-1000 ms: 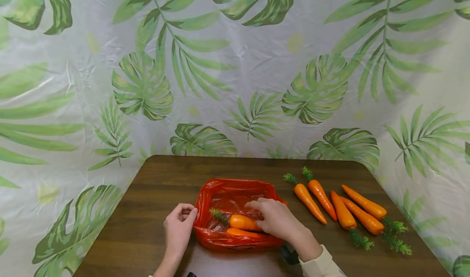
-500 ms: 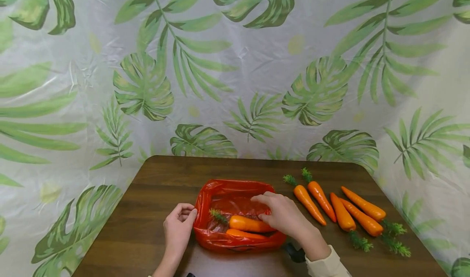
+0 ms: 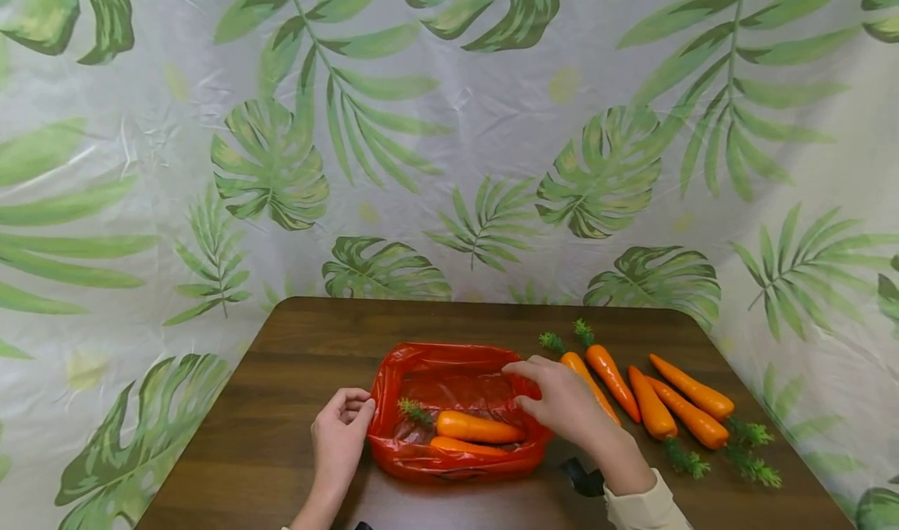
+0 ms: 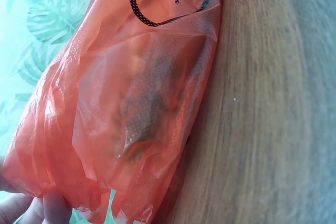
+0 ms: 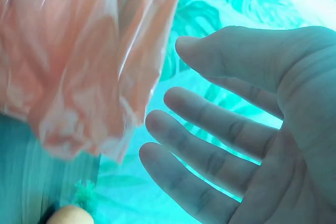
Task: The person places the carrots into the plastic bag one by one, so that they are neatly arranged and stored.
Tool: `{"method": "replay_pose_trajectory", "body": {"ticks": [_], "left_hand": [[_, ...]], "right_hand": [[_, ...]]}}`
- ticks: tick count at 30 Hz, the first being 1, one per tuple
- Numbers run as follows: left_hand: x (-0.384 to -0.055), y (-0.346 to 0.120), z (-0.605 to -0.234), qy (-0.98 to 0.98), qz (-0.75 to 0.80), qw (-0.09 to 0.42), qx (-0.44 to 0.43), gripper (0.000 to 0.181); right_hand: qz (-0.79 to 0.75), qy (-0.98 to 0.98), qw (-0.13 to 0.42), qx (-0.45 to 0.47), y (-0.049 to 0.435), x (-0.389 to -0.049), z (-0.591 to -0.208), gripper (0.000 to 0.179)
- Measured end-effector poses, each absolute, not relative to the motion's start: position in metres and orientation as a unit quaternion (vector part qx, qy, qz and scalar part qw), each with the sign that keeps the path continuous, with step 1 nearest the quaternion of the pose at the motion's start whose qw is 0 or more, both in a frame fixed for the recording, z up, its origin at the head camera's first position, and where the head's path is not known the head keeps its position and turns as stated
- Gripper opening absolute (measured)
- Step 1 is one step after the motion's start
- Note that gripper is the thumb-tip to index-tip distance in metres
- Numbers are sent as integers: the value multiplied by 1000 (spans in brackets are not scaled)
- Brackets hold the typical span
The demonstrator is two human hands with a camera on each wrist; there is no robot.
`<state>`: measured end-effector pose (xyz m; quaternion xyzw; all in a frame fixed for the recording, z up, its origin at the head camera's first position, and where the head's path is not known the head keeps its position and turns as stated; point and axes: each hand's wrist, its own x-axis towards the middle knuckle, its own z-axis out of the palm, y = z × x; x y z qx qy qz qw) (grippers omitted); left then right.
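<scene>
A red plastic bag [image 3: 456, 467] lies with its mouth spread wide on the table. Inside it are a carrot [image 3: 481, 427] with a green leafy top and a second carrot [image 3: 467, 446], partly covered by the bag's front edge. My left hand [image 3: 339, 436] pinches the bag's left rim; in the left wrist view its fingers [image 4: 55, 205] and thumb hold the film [image 4: 63, 145]. Over the bag's right rim is my right hand [image 3: 572, 405], holding nothing. The right wrist view shows its fingers [image 5: 210, 156] spread and apart from the film [image 5: 79, 66].
Several carrots with green tops lie right of the bag, one carrot [image 3: 590, 385] close behind my right hand and another carrot [image 3: 653, 405] farther right. The dark wooden table [image 3: 316, 335] ends at a leaf-patterned sheet [image 3: 492, 140].
My right hand has let go of the carrot in the bag and moved right and slightly up to the bag's right rim. The left hand has stayed at the left rim.
</scene>
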<state>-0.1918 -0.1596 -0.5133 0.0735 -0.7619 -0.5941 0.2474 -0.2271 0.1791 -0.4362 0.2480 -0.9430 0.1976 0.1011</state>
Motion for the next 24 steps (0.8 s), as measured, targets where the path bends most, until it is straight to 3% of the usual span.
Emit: {"method": "replay_pose_trajectory", "body": {"ticks": [11,24], "left_hand": [[-193,-159,-515,-770,-581,255,75,7],[-193,-159,-515,-766,-587,248,78,7]], "right_hand": [[222,-951,83,200,207,-226,-438,43],[210,-954,120,176,233,-225,-450,44]]}}
